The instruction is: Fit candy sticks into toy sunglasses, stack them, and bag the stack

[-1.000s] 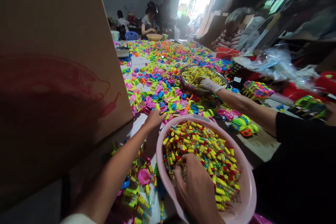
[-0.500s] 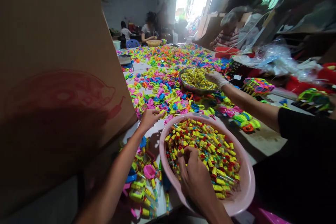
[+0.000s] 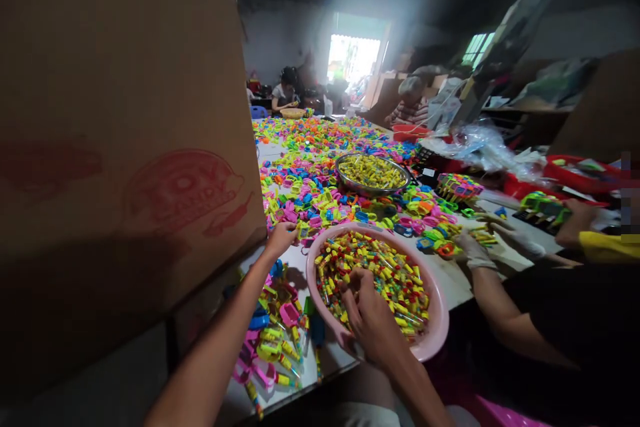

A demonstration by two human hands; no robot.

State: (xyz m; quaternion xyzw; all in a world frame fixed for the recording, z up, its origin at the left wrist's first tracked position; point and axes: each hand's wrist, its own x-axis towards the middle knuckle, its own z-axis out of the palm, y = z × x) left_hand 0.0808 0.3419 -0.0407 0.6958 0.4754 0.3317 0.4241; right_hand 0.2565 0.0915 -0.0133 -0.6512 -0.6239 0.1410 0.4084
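My left hand (image 3: 283, 239) is closed in a pinch on a small yellow-green plastic toy piece (image 3: 303, 231), at the near edge of a colourful heap. Over the pink basin (image 3: 440, 320) my right hand (image 3: 369, 310) has its fingers curled together. Whatever those fingertips hold is hidden against the contents. Small clear tubes with yellow labels and red ends (image 3: 395, 280) fill the basin. Below my left forearm, on the table's near corner, lies a pile of bright plastic pieces with tubes attached (image 3: 273, 343).
A large cardboard box (image 3: 200, 113) walls off the left side. Colourful plastic pieces (image 3: 320, 197) cover the table, around a metal bowl of yellow pieces (image 3: 373, 173). At right, a co-worker's gloved hands (image 3: 475, 250) handle pieces. Other people sit farther back.
The co-worker's gloved hand has left the metal bowl, and both gloved hands are now at the right of the table. The view has shifted. My hands keep nearly the same places.
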